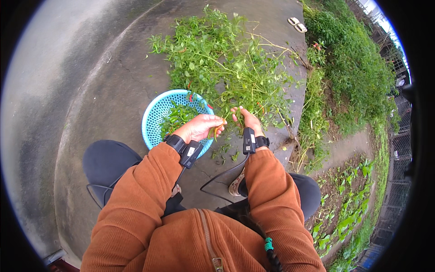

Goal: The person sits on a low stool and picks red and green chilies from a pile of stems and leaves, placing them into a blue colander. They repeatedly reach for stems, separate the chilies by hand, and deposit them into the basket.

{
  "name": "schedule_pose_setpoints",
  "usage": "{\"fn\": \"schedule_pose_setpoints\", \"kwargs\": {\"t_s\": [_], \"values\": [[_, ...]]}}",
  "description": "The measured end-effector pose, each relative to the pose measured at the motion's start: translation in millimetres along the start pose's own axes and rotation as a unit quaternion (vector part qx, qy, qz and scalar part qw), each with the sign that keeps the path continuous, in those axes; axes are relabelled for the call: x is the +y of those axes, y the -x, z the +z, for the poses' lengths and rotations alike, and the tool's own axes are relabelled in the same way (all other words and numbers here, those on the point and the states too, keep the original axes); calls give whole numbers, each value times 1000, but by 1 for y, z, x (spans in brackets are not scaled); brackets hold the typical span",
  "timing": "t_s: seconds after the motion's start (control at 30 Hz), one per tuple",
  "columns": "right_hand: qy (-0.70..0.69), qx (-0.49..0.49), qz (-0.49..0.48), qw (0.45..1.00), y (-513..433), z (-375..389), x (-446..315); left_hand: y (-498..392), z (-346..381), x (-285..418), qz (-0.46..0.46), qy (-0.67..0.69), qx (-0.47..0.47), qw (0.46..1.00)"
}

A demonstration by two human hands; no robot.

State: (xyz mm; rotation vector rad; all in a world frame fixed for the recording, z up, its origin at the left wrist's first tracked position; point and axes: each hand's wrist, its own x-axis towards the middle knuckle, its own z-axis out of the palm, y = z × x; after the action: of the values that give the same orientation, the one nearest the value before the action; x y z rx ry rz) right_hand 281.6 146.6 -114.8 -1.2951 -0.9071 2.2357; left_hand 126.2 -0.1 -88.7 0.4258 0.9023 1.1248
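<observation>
Between the thumb and fingers of my left hand [203, 126] are a few chili peppers [216, 130], one of them orange and others green. My right hand [247, 119] has its fingers curled around a leafy stem [235, 112] of an uprooted chili plant [238, 68]. Just left of my hands stands a blue plastic colander basket [149, 112], with green chili peppers [180, 117] gathered inside it. My left wrist overlaps the basket's right side and hides part of it. A few red peppers [260, 107] show among the plant's leaves.
Loose leaves [224, 149] lie on the concrete [115, 88] in front of my feet. A black cable [214, 185] hangs from my right wrist device. Plant roots [294, 139] reach the slab's edge at right, beside garden beds [343, 197]. A pair of slippers [297, 24] sits far off.
</observation>
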Motion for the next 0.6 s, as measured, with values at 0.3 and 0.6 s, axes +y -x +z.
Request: {"fn": "schedule_pose_setpoints", "kwargs": {"t_s": [0.3,0.6], "values": [[50,-34,31,998,13,-12,-22,10,-2,14,90,0,51,995],[-219,-100,-25,970,14,-19,-56,-2,-12,-2,79,-29,139,987]]}}
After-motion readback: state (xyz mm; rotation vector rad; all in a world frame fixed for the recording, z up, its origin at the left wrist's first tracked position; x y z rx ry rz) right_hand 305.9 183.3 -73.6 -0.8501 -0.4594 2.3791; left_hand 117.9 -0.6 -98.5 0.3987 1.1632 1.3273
